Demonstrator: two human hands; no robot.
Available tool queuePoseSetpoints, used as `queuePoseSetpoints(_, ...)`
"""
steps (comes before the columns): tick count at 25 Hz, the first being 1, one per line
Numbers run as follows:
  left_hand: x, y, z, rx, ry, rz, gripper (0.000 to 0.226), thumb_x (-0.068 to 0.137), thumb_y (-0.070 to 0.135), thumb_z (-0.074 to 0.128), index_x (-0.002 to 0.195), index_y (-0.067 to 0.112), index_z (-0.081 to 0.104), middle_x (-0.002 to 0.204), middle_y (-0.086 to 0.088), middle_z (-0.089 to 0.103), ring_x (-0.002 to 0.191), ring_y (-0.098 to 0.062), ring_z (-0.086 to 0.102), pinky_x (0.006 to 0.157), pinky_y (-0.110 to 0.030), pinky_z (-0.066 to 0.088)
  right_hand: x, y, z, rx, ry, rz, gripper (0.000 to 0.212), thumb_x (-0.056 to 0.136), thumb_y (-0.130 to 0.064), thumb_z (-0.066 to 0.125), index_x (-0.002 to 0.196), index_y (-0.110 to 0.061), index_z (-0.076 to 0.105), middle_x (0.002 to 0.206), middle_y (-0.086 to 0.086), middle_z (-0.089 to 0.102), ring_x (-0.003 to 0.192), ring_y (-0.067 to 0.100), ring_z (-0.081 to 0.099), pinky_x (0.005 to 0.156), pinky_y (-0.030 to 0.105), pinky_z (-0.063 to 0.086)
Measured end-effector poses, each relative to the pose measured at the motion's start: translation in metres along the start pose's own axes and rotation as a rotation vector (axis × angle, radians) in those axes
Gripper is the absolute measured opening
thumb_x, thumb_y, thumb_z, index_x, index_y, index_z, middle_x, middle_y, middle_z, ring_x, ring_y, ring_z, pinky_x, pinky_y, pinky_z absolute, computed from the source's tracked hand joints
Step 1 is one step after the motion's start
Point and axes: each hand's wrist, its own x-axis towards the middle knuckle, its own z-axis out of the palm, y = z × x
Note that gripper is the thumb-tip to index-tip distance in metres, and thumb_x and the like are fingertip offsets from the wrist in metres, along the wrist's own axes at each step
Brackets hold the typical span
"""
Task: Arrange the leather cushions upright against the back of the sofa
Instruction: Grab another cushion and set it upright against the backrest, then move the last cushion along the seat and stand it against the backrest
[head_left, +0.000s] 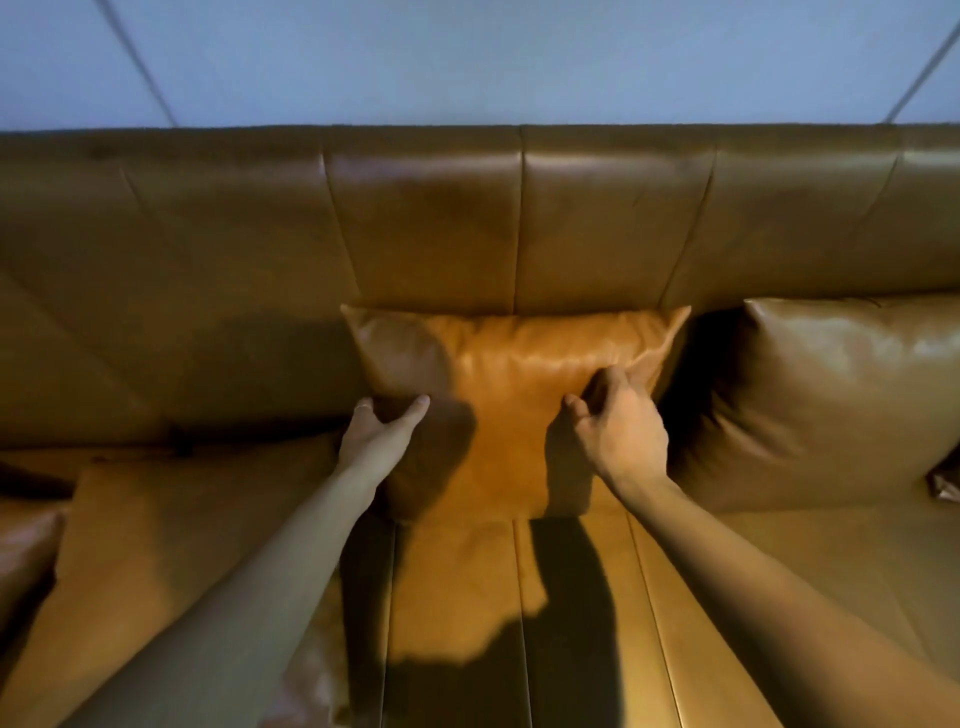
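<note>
An orange-tan leather cushion (511, 395) stands upright in the middle of the sofa, its top edge leaning on the sofa back (426, 228). My left hand (382, 431) clasps the cushion's left edge, thumb on the front face. My right hand (621, 421) rests on its right front with fingers curled against the leather. A larger brown leather cushion (826, 384) stands upright against the back just to the right. Another cushion (156, 561) lies flat on the seat at the left, under my left forearm.
The sofa seat (582, 623) stretches toward me in long panels. A pale wall (493, 57) rises behind the sofa back. Part of a further cushion (23, 540) shows at the far left edge, and a dark leather corner (943, 483) at the far right.
</note>
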Motion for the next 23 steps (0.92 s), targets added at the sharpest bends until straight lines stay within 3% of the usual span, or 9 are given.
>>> queuePoseSetpoints(3,-0.015,-0.023,-0.034,0.045,0.044,0.048,0.073,0.09,0.055,0.063,0.152,0.025,0.036,0.15,-0.004,0.048,0.135,-0.03,0.047,0.107,-0.042,0.04,-0.029,-0.043,0.02,-0.017,-0.113,-0.211,0.031,0.092,-0.039,0.059,0.111,-0.016,0.053,0.109,0.009,0.06,0.098,0.034,0.061,0.08,0.042,0.052)
queuePoseSetpoints(6,-0.037,-0.057,-0.079,0.06,0.167,0.014,0.064,0.093,0.048,0.064,0.148,0.021,0.042,0.136,-0.003,0.054,0.128,-0.028,0.052,0.097,-0.033,0.041,-0.066,-0.083,0.039,-0.021,-0.309,-0.352,0.031,0.095,-0.037,0.056,0.117,-0.016,0.053,0.115,0.007,0.056,0.103,0.031,0.058,0.086,0.042,0.049)
queuePoseSetpoints(11,-0.027,-0.13,-0.17,0.13,0.357,-0.139,0.077,0.086,0.058,0.064,0.145,0.014,0.044,0.141,-0.014,0.056,0.127,-0.036,0.054,0.107,-0.046,0.043,-0.121,-0.138,0.09,-0.036,-0.592,-0.354,0.022,0.094,-0.043,0.057,0.099,-0.024,0.048,0.104,0.0,0.048,0.096,0.028,0.057,0.077,0.038,0.046)
queuePoseSetpoints(14,0.048,-0.22,-0.229,0.19,0.459,-0.231,0.091,0.064,0.083,0.061,0.134,0.025,0.052,0.127,-0.008,0.065,0.113,-0.034,0.063,0.097,-0.051,0.051,-0.14,-0.162,0.134,0.003,-0.75,-0.17,0.036,0.087,-0.057,0.058,0.094,-0.022,0.05,0.104,0.003,0.055,0.094,0.029,0.058,0.077,0.038,0.047)
queuePoseSetpoints(16,0.12,-0.29,-0.26,0.18,0.543,-0.263,0.079,0.053,0.095,0.056,0.112,0.042,0.056,0.112,0.001,0.069,0.102,-0.029,0.068,0.088,-0.051,0.056,-0.145,-0.171,0.167,0.059,-0.832,-0.012,0.049,0.078,-0.067,0.059,0.097,-0.022,0.053,0.106,0.005,0.061,0.1,0.031,0.059,0.082,0.04,0.048)
queuePoseSetpoints(18,0.16,-0.327,-0.289,0.108,0.57,-0.283,0.07,0.045,0.102,0.051,0.093,0.05,0.049,0.107,0.005,0.067,0.1,-0.028,0.068,0.083,-0.052,0.056,-0.148,-0.178,0.199,0.104,-0.85,0.122,0.075,0.064,-0.077,0.058,0.115,-0.023,0.055,0.122,0.007,0.063,0.117,0.032,0.056,0.098,0.045,0.045)
queuePoseSetpoints(20,0.135,-0.298,-0.301,0.078,0.526,-0.317,0.078,0.047,0.099,0.056,0.104,0.046,0.05,0.117,0.0,0.064,0.107,-0.032,0.064,0.089,-0.054,0.054,-0.15,-0.186,0.22,0.188,-0.828,0.268,0.09,0.061,-0.079,0.061,0.132,-0.025,0.051,0.139,0.005,0.056,0.129,0.032,0.051,0.105,0.046,0.042)
queuePoseSetpoints(23,0.07,-0.216,-0.314,0.127,0.35,-0.256,0.089,0.076,0.071,0.067,0.144,0.021,0.04,0.139,-0.009,0.054,0.124,-0.039,0.054,0.104,-0.051,0.043,-0.151,-0.196,0.242,0.281,-0.796,0.478,0.093,0.072,-0.069,0.069,0.146,-0.024,0.036,0.148,0.005,0.046,0.132,0.034,0.046,0.102,0.048,0.043)
